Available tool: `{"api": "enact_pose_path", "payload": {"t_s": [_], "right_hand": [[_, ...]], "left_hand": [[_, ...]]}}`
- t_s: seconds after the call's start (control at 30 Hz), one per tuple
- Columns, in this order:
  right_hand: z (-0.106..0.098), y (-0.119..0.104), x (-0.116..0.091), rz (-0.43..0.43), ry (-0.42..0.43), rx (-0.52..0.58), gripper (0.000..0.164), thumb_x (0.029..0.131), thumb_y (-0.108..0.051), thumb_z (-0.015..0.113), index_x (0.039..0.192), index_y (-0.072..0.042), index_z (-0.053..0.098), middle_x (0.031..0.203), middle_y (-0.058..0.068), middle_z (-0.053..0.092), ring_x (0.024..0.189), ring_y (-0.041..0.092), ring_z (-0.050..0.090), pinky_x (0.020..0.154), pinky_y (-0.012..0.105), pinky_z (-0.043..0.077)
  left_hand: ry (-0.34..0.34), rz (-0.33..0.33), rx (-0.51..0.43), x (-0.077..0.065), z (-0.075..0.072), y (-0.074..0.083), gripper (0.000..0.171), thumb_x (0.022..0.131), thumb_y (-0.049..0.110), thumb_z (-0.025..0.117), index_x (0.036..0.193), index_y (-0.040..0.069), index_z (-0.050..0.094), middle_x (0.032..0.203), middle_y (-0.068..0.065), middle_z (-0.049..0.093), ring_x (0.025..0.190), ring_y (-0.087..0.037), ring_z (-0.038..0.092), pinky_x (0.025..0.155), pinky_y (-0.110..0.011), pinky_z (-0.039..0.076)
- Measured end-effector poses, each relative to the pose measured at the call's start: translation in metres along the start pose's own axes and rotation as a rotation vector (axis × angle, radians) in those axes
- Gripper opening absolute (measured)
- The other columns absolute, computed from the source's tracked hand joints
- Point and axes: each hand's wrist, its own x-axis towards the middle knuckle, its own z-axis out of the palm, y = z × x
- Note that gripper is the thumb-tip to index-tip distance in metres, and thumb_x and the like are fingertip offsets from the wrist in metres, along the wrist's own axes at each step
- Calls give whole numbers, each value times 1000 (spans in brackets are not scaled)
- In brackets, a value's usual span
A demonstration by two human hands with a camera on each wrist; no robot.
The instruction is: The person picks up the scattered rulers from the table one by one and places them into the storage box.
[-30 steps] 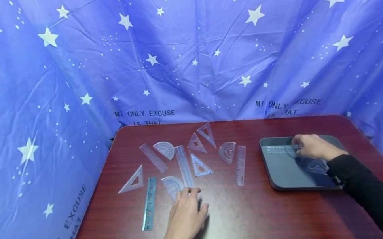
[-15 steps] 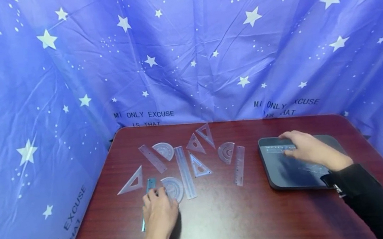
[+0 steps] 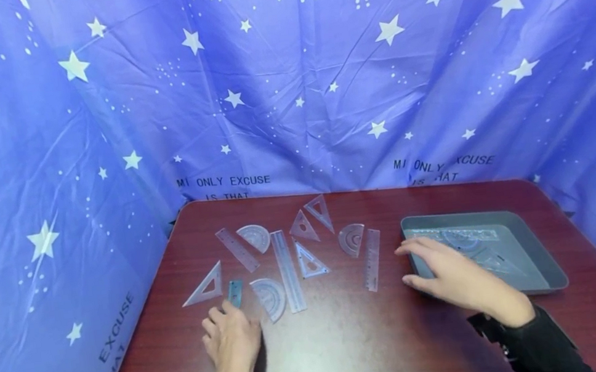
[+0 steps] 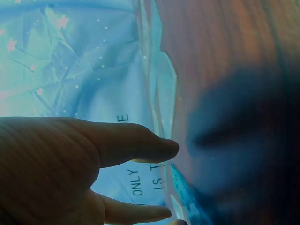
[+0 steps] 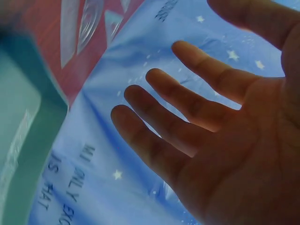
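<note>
My left hand (image 3: 233, 346) is over the near part of a teal ruler (image 3: 235, 293), whose top end shows past the fingers. In the left wrist view the thumb stands apart from the fingers, with the teal ruler (image 4: 187, 194) beyond them. Over the left side of a grey tray (image 3: 527, 232), my right hand (image 3: 454, 272) holds nothing; its fingers look straight and spread in the right wrist view. Inside the tray lie a clear ruler (image 3: 479, 234), a clear protractor (image 3: 461, 241) and a clear set square (image 3: 503, 263), partly behind the hand.
Clear drawing tools lie on the dark red table (image 3: 341, 354): a set square (image 3: 213, 291), a protractor (image 3: 269, 298), a long ruler (image 3: 288, 274), another ruler (image 3: 373, 260), and several others. A blue starry curtain (image 3: 286, 88) surrounds the table's back and sides.
My left hand has moved left from beside the protractor to the teal ruler. The right hand has let go inside the tray and shifted left and nearer, uncovering the tray's contents.
</note>
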Motion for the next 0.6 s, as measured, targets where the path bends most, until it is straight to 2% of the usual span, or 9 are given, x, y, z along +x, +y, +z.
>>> {"api": "enact_pose_path", "payload": {"t_s": [0.13,0.33,0.47,0.6], "right_hand": [[14,-11,-11,-51,33,1,45,91,-20,85,132,-8,70,138,15,68,127,37,67,105,59,55],[31,-18,-24,-89,49,-9,47,90,-22,87,132,-12,70,137,11,68,124,34,69,102,55,57],[38,-18,-29,-125,75,-21,46,88,-23,88,130,-14,71,136,8,69,123,31,69,101,53,58],[41,-16,-31,-140,89,-21,45,87,-21,88,128,-14,72,135,7,69,122,29,69,100,52,59]], "left_hand": [[-6,-5,-16,2,3,-4,55,88,15,73,125,-19,53,119,-41,51,114,-60,51,86,-68,49],[5,18,-29,4,6,-7,41,88,12,76,109,-18,58,107,-36,52,103,-57,55,77,-64,52],[4,19,-47,6,7,-9,39,86,10,76,107,-19,59,105,-37,53,99,-57,56,71,-64,55],[-24,-12,-71,8,6,-11,42,87,11,75,110,-19,58,107,-39,53,104,-59,56,73,-67,56]]}}
